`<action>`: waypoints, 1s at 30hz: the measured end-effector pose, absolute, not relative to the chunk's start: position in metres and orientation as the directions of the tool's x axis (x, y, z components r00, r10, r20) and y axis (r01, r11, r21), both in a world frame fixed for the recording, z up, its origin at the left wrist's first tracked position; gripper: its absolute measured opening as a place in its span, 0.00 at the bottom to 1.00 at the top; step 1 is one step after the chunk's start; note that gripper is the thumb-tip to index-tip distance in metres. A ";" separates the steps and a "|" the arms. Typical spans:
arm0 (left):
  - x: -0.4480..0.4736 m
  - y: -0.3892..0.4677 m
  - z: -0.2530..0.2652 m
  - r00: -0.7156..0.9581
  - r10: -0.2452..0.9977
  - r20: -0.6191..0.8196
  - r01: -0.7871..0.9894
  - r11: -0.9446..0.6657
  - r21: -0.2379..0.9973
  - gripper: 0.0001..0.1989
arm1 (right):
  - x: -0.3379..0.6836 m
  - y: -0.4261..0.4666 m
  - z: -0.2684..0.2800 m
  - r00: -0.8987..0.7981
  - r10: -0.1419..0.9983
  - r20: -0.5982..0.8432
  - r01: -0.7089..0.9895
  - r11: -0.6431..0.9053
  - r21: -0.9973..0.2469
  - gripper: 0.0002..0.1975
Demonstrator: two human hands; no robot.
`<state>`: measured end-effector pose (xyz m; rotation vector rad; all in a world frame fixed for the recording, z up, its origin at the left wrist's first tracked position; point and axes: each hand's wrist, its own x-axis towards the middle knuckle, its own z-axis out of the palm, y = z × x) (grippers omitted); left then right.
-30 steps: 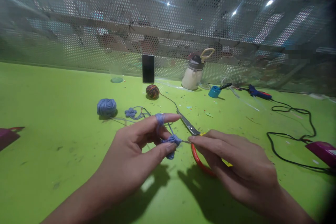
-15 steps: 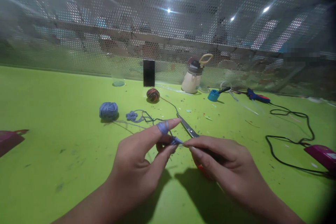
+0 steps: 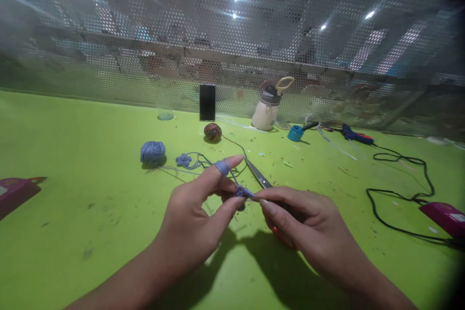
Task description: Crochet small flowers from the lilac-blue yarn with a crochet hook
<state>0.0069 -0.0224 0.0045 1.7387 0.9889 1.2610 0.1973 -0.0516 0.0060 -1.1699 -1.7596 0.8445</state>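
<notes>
My left hand (image 3: 198,208) pinches a small blue-purple crochet piece (image 3: 242,192) between thumb and fingers. Blue-purple yarn (image 3: 222,168) is wrapped around its raised index finger and runs down to the piece. My right hand (image 3: 305,223) is closed on a thin crochet hook, mostly hidden by the fingers, its tip end at the stitches. Scissors (image 3: 258,173) lie on the table behind and under my right hand, blades pointing away, red handle partly covered. Left of the hands sit a ball of blue-purple yarn (image 3: 153,153) and a small crocheted flower (image 3: 183,160).
A multicoloured yarn ball (image 3: 212,132), a phone (image 3: 207,102), a bottle (image 3: 267,109) and a blue pot (image 3: 295,133) stand farther back. At right are a glue gun (image 3: 356,134), black cord (image 3: 403,157) and magenta box (image 3: 443,218); another magenta object (image 3: 18,194) is at left.
My left index finger has bent and shifted slightly left, and the yarn from it to the piece shows longer. More of the crochet piece is visible. Both hands keep their hold.
</notes>
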 end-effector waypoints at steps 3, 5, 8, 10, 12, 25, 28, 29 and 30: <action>0.008 -0.022 0.001 0.214 0.910 0.356 0.065 -0.377 0.924 0.23 | 0.199 -0.051 0.003 -0.220 0.945 0.241 0.331 0.305 -0.893 0.11; 0.007 -0.021 -0.003 0.226 0.895 0.384 0.034 -0.401 0.915 0.23 | 0.199 -0.051 0.002 -0.216 0.951 0.223 0.322 0.285 -0.903 0.11; 0.005 -0.020 -0.009 0.257 0.843 0.473 0.050 -0.501 0.864 0.25 | 0.198 -0.052 0.002 -0.207 0.954 0.216 0.327 0.275 -0.904 0.11; 0.003 -0.019 -0.011 0.272 0.815 0.512 0.076 -0.548 0.833 0.26 | 0.198 -0.052 0.002 -0.211 0.952 0.224 0.339 0.286 -0.896 0.11; 0.002 -0.018 -0.012 0.296 0.795 0.530 0.093 -0.576 0.812 0.26 | 0.198 -0.052 0.003 -0.213 0.949 0.233 0.364 0.298 -0.883 0.11; 0.003 -0.014 -0.006 0.331 0.758 0.563 0.237 -0.644 0.728 0.26 | 0.197 -0.051 0.007 -0.212 0.953 0.217 0.458 0.293 -0.839 0.12; 0.003 -0.014 -0.006 0.338 0.774 0.536 0.230 -0.620 0.750 0.26 | 0.195 -0.051 0.006 -0.205 0.959 0.196 0.442 0.269 -0.855 0.12; 0.003 -0.014 -0.006 0.343 0.775 0.531 0.225 -0.616 0.755 0.26 | 0.195 -0.051 0.006 -0.202 0.961 0.189 0.434 0.261 -0.862 0.12; 0.003 -0.014 -0.007 0.354 0.775 0.523 0.219 -0.613 0.759 0.27 | 0.194 -0.051 0.005 -0.200 0.963 0.178 0.424 0.249 -0.871 0.11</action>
